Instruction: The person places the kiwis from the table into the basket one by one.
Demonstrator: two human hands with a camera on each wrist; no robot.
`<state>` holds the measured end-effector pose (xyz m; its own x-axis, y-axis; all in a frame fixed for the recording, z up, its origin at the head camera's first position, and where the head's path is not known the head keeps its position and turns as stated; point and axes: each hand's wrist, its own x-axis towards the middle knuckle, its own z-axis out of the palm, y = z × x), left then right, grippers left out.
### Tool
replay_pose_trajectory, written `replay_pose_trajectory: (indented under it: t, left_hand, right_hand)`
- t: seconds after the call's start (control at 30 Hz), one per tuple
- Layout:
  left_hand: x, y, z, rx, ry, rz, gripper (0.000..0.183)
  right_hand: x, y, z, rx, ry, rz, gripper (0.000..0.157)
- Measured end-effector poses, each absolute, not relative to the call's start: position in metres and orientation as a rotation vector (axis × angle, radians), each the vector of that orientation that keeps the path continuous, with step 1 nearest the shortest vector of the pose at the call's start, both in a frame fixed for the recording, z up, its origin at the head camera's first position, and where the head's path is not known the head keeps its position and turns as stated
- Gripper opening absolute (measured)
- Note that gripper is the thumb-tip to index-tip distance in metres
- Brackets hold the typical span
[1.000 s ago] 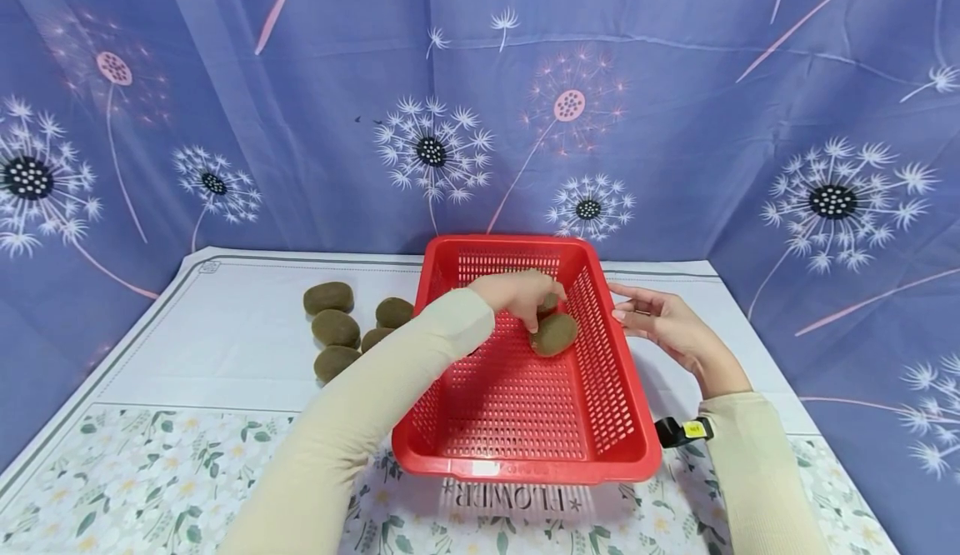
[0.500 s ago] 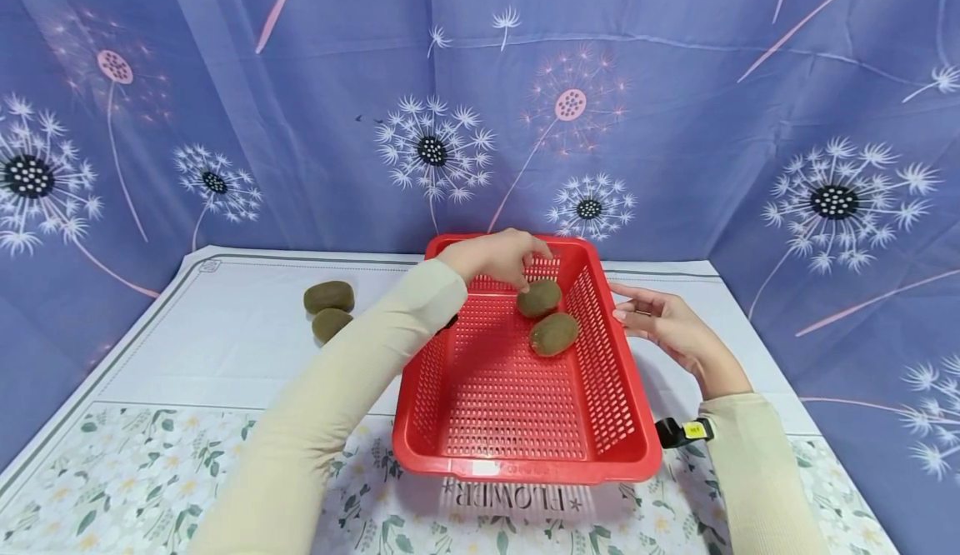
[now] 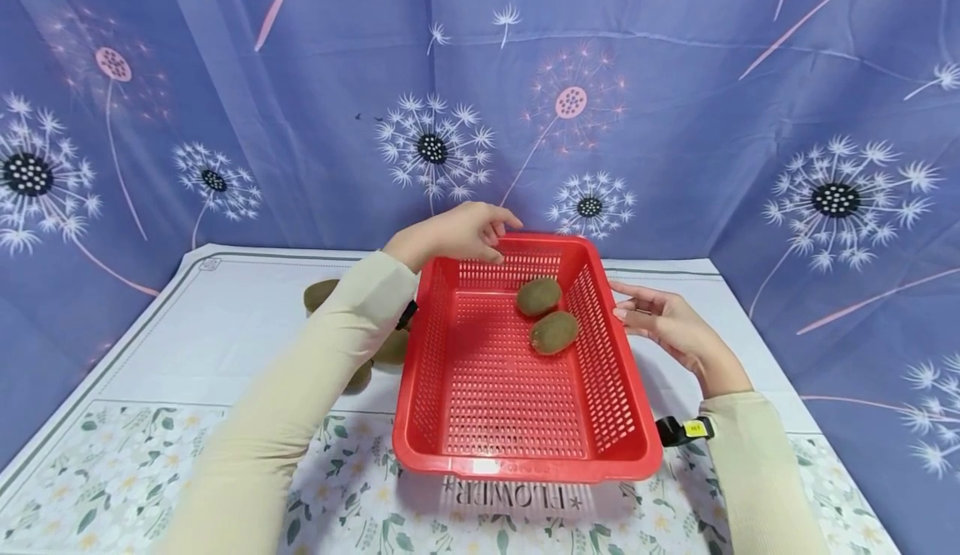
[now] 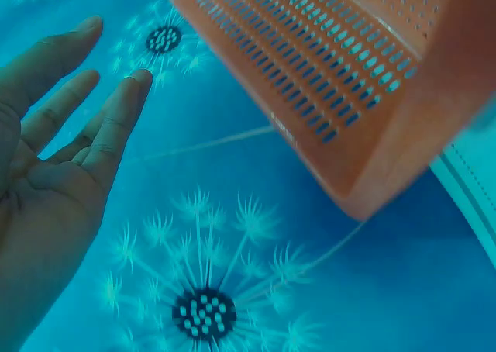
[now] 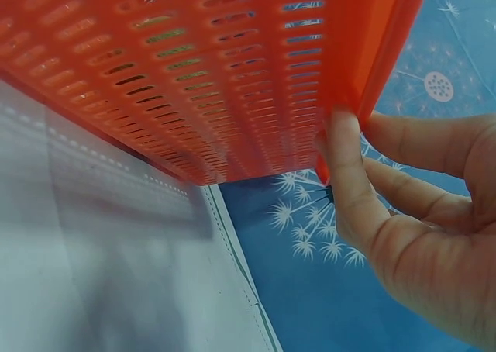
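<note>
Two brown kiwis, one farther back (image 3: 538, 297) and one nearer (image 3: 554, 333), lie side by side toward the back right of a red perforated plastic basket (image 3: 528, 469). My left hand (image 3: 459, 232) hovers over the basket's back left corner, holding nothing; the left wrist view shows its fingers (image 4: 120, 123) loosely extended, apart from the basket. With thumb and fingertips my right hand (image 3: 675, 334) holds the basket's right rim, as the right wrist view shows too. Left of the basket, more kiwis (image 3: 391, 348) rest on the table, partly hidden by my left sleeve.
A white tablecloth (image 3: 202, 347) with a floral front band covers the table. A blue dandelion-print curtain (image 3: 322, 122) hangs close behind the basket and around both sides. Black camera straps sit at both wrists (image 3: 684, 431).
My left hand has let go of the back kiwi, risen, and moved left toward the basket's back left corner. The kiwis in the basket and my right hand stay in place.
</note>
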<state>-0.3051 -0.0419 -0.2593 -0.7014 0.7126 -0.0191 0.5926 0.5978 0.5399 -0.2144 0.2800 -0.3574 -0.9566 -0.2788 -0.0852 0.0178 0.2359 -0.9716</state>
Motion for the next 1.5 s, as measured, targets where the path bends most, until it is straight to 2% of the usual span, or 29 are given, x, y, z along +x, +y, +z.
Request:
replay_pose_trajectory:
  t: [0.4,0.77,1.07,1.3,1.5]
  left_hand:
    - [-0.297,-0.103,-0.257,0.934,2.694,0.909,0.056]
    - [-0.293,-0.145,-0.294,0.702,2.885,0.889,0.053]
    - [-0.283,-0.155,-0.323,0.517,2.974,0.771,0.052]
    - [-0.277,-0.155,-0.343,0.375,2.947,0.604,0.059]
    - [-0.272,-0.151,-0.352,0.281,2.871,0.582,0.043]
  right_hand:
    - [-0.217,0.279,-0.357,-0.238,2.271,-1.793,0.061]
    - [-0.217,0.28,-0.357,-0.25,2.266,-1.804,0.06]
    - [-0.216,0.281,-0.358,-0.25,2.273,-1.789,0.06]
    - [-0.216,0.281,-0.358,-0.245,2.274,-1.794,0.06]
    - [-0.215,0.281,-0.358,-0.245,2.27,-1.789,0.061]
